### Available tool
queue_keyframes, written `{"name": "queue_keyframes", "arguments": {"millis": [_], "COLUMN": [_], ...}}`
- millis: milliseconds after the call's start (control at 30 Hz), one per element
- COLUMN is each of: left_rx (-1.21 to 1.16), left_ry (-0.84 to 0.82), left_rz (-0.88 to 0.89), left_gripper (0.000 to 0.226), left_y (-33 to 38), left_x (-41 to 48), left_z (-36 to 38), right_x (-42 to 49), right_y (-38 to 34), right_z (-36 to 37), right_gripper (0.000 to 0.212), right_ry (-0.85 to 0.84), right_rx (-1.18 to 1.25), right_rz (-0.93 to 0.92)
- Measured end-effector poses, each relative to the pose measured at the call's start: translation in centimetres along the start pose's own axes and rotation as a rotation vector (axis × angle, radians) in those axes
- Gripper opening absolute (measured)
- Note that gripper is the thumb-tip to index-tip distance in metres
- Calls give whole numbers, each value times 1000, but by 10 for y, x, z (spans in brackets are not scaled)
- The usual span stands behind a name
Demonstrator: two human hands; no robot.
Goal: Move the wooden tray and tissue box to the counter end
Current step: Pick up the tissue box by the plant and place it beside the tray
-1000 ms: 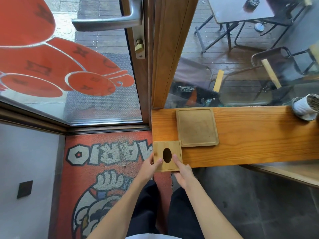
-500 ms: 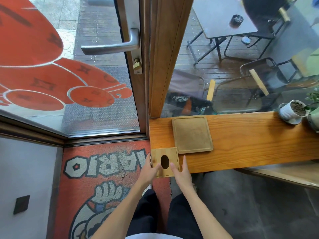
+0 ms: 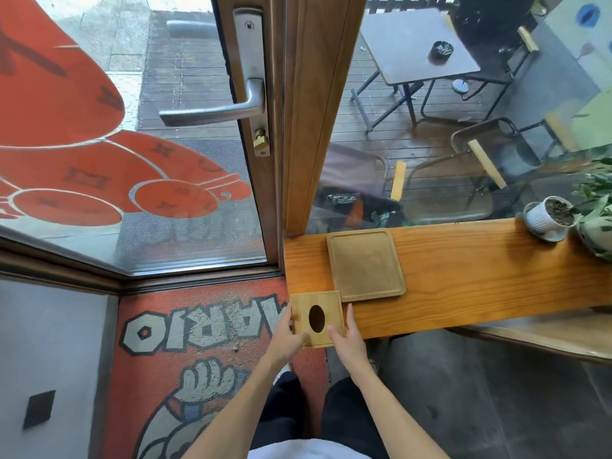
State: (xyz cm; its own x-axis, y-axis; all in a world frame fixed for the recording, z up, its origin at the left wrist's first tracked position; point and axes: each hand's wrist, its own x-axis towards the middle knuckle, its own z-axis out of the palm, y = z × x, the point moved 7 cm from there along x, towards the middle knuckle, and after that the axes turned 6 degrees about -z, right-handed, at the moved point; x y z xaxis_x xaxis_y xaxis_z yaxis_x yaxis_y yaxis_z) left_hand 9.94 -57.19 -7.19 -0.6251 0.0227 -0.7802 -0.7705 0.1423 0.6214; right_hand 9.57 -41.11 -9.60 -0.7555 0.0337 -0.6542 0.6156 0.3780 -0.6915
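Note:
A light wooden tissue box with an oval hole in its top stands at the near left corner of the orange wooden counter. My left hand grips its left side and my right hand grips its right side. Just behind the box, touching its far right corner, lies the empty square wooden tray, flat on the counter's left end near the window.
A white potted plant and leafy greenery stand at the counter's right. A wooden door post and a glass door with a metal handle rise on the left. An orange doormat lies below.
The view has tilted up and back, so the box and tray sit lower in frame. Both hands stay on the tissue box at the counter corner; the box has barely shifted.

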Motion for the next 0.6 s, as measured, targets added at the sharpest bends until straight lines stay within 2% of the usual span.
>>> {"name": "queue_keyframes", "arguments": {"millis": [200, 300, 367, 467, 533, 600], "left_rx": [0, 73, 190, 472, 695, 817], "left_ry": [-2, 55, 140, 240, 270, 268], "left_rz": [8, 67, 142, 183, 182, 157], "left_gripper": [77, 68, 64, 76, 74, 68], "left_y": [-10, -5, -5, -13, -16, -19], "left_x": [8, 6, 7, 1, -5, -11], "left_z": [-2, -2, -3, -3, 4, 10], "right_x": [0, -3, -6, -16, -21, -22], "right_y": [3, -1, -10, -22, -27, -25], "right_z": [1, 2, 0, -2, 0, 2], "right_gripper": [79, 75, 72, 64, 60, 60], "right_ry": [-24, -27, -13, 38, 27, -17], "right_rx": [-74, -193, -393, -752, -943, -1069], "right_rz": [-10, -64, -178, -347, -408, -406]}}
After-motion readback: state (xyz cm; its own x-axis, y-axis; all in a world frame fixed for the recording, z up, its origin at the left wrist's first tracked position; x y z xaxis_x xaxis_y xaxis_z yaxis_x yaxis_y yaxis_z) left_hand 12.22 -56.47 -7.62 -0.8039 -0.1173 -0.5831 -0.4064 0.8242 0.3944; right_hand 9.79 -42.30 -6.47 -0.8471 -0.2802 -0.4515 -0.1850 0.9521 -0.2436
